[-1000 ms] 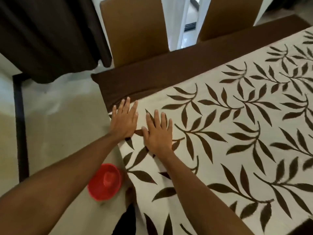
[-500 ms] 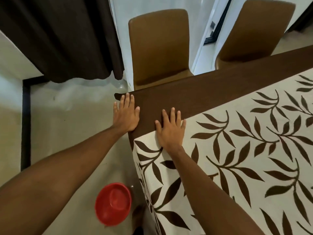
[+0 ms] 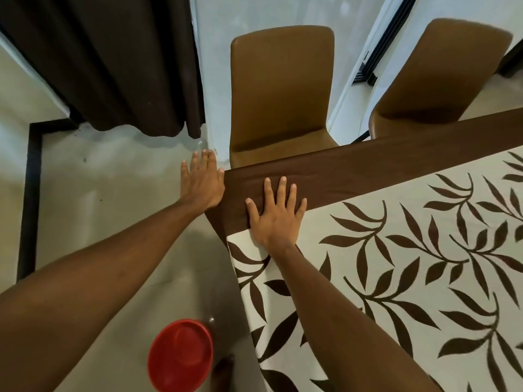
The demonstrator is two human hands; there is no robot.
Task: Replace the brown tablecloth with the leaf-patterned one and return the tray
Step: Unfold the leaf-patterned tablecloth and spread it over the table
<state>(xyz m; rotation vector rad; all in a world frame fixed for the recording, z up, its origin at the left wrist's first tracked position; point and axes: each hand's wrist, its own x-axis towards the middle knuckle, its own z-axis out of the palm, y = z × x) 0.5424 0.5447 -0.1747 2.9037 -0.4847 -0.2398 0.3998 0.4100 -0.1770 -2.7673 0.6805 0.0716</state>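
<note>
The white leaf-patterned tablecloth [image 3: 410,273] covers most of the table and hangs over its near left edge. A dark brown strip [image 3: 353,176] of the table's far side shows beyond the cloth's edge. My right hand [image 3: 276,213] lies flat with spread fingers, palm on the cloth's corner and fingers on the brown strip. My left hand [image 3: 202,183] is flat and open at the table's far left corner, mostly past the edge, thumb touching the corner. No tray is in view.
Two tan chairs [image 3: 280,94] [image 3: 441,77] stand at the table's far side. A dark curtain [image 3: 113,60] hangs at the upper left. A red bowl-like dish [image 3: 181,355] sits on the pale floor beside the table's left edge.
Both hands have slid away from me across the leaf-patterned cloth toward the table's far left corner; the left hand has gone past the edge, and my view has tilted up.
</note>
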